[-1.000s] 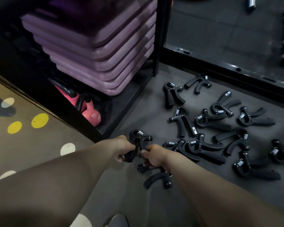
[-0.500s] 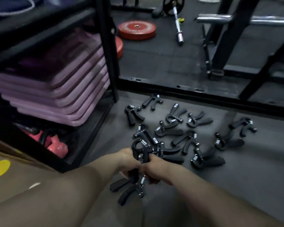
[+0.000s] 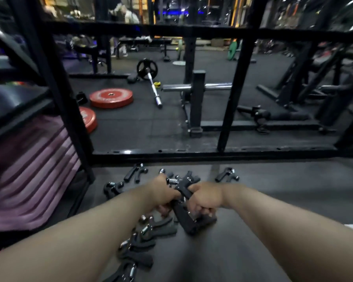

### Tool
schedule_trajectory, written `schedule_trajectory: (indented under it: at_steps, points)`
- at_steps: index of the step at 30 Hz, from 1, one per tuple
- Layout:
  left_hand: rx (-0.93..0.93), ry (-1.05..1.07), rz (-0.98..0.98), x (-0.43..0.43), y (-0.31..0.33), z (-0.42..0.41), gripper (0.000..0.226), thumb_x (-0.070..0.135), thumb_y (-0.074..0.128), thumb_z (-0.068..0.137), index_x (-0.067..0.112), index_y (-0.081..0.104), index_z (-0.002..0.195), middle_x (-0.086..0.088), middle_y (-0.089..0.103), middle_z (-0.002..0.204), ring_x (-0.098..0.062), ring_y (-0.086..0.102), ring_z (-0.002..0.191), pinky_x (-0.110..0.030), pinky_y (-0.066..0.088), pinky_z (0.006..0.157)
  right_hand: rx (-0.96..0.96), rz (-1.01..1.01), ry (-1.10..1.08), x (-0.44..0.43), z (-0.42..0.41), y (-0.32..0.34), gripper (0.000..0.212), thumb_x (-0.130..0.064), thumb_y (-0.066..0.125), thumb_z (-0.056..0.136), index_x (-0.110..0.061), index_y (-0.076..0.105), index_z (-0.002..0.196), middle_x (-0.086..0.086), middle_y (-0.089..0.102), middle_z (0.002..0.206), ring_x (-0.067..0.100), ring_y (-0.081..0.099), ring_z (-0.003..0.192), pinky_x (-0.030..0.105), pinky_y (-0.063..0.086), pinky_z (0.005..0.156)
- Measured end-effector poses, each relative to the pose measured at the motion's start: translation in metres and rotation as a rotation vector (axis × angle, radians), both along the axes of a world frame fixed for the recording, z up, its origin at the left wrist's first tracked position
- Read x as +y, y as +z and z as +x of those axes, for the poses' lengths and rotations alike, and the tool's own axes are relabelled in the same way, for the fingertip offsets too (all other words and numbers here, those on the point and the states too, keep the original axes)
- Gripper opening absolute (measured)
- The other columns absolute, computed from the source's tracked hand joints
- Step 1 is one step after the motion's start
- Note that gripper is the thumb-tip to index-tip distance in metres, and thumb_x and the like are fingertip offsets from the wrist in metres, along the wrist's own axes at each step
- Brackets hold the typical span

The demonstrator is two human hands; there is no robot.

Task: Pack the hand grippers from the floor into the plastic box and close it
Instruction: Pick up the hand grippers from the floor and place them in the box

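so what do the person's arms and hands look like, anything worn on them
Both arms are bare for their whole visible length: no sleeves show in this view. The left hand and the right hand are bare too, with no gloves. No watch, band or ring is visible at the wrists or fingers, though the picture is blurred, so small items could be missed.

Two hands [image 3: 161, 194], two red weight plates [image 3: 111, 98], hand grippers [image 3: 135, 173] blurred, count unclear

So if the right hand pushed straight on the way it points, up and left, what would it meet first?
Probably the left hand, since the right hand points at it and both close on the same bundle of grippers. Beyond lie loose grippers, though depth is unclear.
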State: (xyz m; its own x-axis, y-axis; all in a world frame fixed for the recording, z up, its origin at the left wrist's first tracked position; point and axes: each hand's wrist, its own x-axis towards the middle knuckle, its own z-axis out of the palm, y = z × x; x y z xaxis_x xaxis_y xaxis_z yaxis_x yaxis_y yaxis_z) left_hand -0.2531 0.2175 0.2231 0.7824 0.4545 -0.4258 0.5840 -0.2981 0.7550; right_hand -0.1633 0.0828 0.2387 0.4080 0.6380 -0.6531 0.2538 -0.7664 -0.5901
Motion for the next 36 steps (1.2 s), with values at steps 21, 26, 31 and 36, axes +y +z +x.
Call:
schedule_trajectory:
  at_steps: [21,26,31,36]
  points:
    - [0.061,-0.183,0.268,-0.092,0.047,0.009,0.037,0.026,0.074,0.076,0.017,0.06,0.109,-0.001,0.062,0.083,-0.017,0.058,0.065,-0.025,0.054,0.058,-0.307,0.021,0.237,-0.111,0.016,0.057,0.022,-0.035,0.067,0.09,-0.017,0.055,0.084,-0.008,0.06,0.062,0.011,0.062,0.064,0.022,0.051,0.066]
    - [0.103,-0.173,0.284,-0.088,0.051,0.013,0.035,0.023,0.071,0.078,0.021,0.064,0.112,-0.004,0.067,0.102,-0.02,0.066,0.092,-0.026,0.055,0.081,-0.307,0.06,0.28,-0.108,0.021,0.053,0.018,-0.035,0.065,0.091,-0.026,0.055,0.078,-0.006,0.059,0.065,0.012,0.06,0.063,0.033,0.054,0.081]
    - [0.193,-0.126,0.309,-0.085,0.06,0.018,0.034,0.027,0.068,0.08,0.022,0.06,0.113,-0.006,0.068,0.102,-0.024,0.069,0.093,-0.033,0.058,0.077,-0.298,0.051,0.327,-0.105,0.038,0.049,0.016,-0.033,0.063,0.092,-0.022,0.058,0.081,0.0,0.059,0.068,0.015,0.055,0.062,0.031,0.05,0.073]
    - [0.251,-0.11,0.266,-0.087,0.077,0.029,0.021,0.023,0.063,0.09,0.022,0.06,0.111,-0.006,0.066,0.09,-0.02,0.064,0.068,-0.028,0.055,0.059,-0.566,0.047,0.473,-0.12,0.057,0.041,0.025,-0.042,0.061,0.089,-0.023,0.063,0.105,-0.003,0.066,0.097,0.015,0.06,0.088,0.027,0.045,0.078]
